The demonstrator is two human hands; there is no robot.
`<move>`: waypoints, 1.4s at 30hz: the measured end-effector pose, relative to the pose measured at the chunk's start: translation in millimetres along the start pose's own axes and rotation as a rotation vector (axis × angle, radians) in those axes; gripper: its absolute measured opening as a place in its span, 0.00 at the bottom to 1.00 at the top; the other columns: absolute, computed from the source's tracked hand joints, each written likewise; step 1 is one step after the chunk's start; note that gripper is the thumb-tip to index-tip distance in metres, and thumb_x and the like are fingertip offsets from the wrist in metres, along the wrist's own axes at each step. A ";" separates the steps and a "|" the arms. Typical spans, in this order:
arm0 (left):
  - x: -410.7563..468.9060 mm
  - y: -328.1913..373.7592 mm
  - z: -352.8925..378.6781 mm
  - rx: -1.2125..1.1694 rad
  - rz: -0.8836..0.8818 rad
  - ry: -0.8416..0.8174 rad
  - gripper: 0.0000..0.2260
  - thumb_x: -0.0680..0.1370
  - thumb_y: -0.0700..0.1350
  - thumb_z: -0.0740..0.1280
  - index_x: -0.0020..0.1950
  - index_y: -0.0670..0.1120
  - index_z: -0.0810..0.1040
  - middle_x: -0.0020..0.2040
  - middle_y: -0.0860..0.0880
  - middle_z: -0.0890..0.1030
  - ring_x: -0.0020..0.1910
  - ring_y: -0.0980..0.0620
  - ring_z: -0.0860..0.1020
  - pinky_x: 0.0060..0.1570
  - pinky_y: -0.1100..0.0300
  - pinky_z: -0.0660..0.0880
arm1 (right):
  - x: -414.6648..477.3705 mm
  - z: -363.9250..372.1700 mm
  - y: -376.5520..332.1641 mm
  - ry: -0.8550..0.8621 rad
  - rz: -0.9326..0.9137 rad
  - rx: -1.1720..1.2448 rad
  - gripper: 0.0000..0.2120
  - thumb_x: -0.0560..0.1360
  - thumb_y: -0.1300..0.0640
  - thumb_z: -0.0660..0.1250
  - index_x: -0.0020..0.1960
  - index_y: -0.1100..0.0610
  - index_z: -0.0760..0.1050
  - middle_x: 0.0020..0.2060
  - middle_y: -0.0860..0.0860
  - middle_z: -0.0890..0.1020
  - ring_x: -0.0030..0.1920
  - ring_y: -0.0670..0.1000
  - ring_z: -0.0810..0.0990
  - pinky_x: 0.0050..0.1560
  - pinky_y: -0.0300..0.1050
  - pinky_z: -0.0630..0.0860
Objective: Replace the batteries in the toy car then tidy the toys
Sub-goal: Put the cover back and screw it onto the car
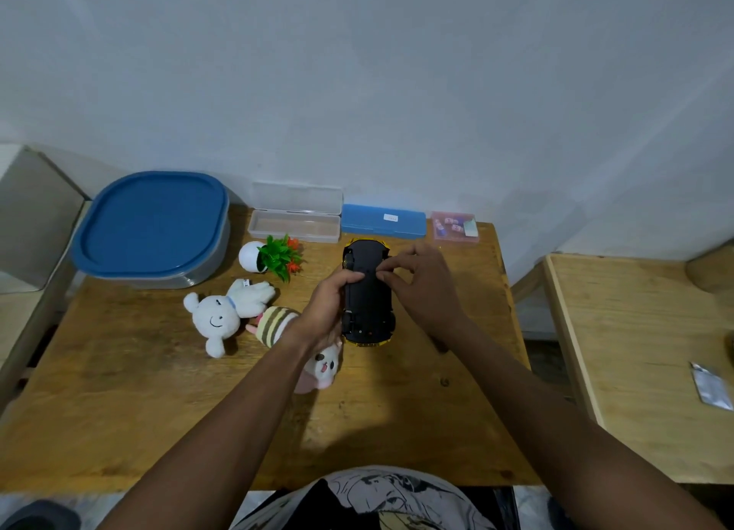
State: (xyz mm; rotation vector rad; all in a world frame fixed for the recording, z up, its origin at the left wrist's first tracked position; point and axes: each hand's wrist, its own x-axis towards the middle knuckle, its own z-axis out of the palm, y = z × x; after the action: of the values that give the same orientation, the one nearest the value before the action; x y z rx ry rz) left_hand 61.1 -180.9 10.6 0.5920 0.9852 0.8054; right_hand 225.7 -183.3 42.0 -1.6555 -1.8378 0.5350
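The yellow toy car (367,291) lies upside down above the wooden table (159,410), its black underside facing up. My left hand (327,311) grips the car's left side, thumb curled over the underside. My right hand (421,279) has its thumb and fingers bent onto the middle of the underside, at the battery cover area; whether they pinch anything is hidden. A small pink case (454,227) with batteries inside sits at the back right. A white plush (222,313), a striped plush (274,323) and a pink plush (321,370) lie left of the car.
A big blue-lidded tub (153,227) stands at the back left. An open clear pencil box (296,220) and a shut blue box (383,220) line the wall. A small potted fake plant (274,257) lies on its side. A second table (635,351) stands at the right.
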 end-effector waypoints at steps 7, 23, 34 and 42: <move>1.1 34.4 10.4 -0.009 0.061 -0.026 0.18 0.80 0.43 0.59 0.68 0.36 0.72 0.47 0.40 0.82 0.39 0.45 0.82 0.35 0.57 0.80 | 25.5 -11.4 -12.9 0.088 -0.076 0.047 0.03 0.72 0.56 0.73 0.45 0.53 0.84 0.41 0.48 0.73 0.46 0.50 0.72 0.47 0.48 0.72; -10.3 55.9 17.9 0.007 0.157 -0.035 0.20 0.80 0.45 0.60 0.71 0.39 0.72 0.53 0.38 0.80 0.45 0.42 0.81 0.45 0.50 0.79 | 35.7 -31.4 -37.7 0.032 -0.136 0.050 0.02 0.76 0.55 0.71 0.46 0.51 0.83 0.43 0.46 0.71 0.50 0.49 0.72 0.52 0.51 0.75; -10.9 50.5 16.2 -0.028 0.146 -0.045 0.18 0.81 0.44 0.59 0.69 0.39 0.73 0.48 0.41 0.82 0.43 0.44 0.81 0.43 0.51 0.80 | 33.3 -29.3 -38.5 0.002 -0.025 0.127 0.02 0.75 0.54 0.72 0.44 0.48 0.83 0.44 0.45 0.71 0.50 0.46 0.72 0.51 0.42 0.72; -10.1 45.9 18.0 -0.036 0.189 -0.037 0.15 0.81 0.42 0.59 0.67 0.43 0.74 0.49 0.41 0.82 0.44 0.44 0.82 0.42 0.51 0.80 | 31.4 -29.4 -43.0 -0.002 0.164 0.313 0.02 0.75 0.56 0.73 0.44 0.51 0.84 0.49 0.47 0.74 0.51 0.39 0.74 0.42 0.23 0.67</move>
State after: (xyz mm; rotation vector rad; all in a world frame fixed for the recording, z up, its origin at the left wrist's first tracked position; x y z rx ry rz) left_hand 59.4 -164.1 57.9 0.6734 0.8878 0.9746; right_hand 212.1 -161.2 97.0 -1.5952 -1.5345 0.8480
